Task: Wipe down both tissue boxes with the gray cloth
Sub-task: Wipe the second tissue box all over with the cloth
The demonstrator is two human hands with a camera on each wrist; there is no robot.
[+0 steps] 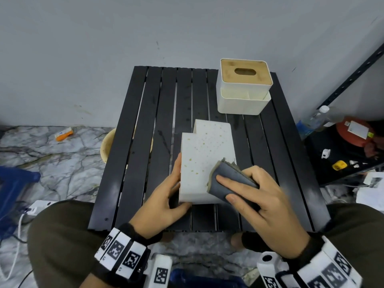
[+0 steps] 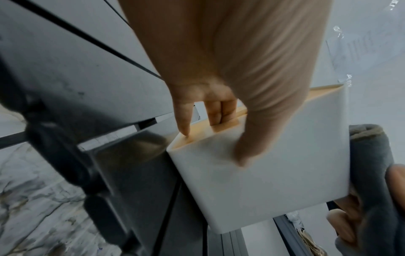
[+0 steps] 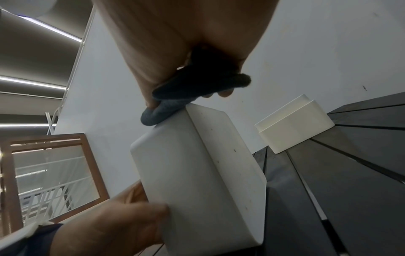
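Observation:
A white tissue box [image 1: 202,161] lies tipped on its side on the black slatted table [image 1: 133,154], its speckled white underside facing up. My left hand [image 1: 166,194] grips its left side, fingers curled onto the wooden lid face [image 2: 198,132] and thumb on the near white wall [image 2: 252,181]. My right hand [image 1: 255,196] holds the folded gray cloth [image 1: 228,181] and presses it on the box's near right corner [image 3: 166,117]. The second tissue box [image 1: 244,86], white with a wooden slotted lid, stands upright at the table's far right corner [image 3: 293,124].
A pale bowl [image 1: 107,146] sits on the marble floor under the table's left edge. A black metal shelf frame [image 1: 351,77], a plastic bottle [image 1: 313,119] and cluttered items stand to the right. A white power strip [image 1: 39,206] lies at the left by my knee.

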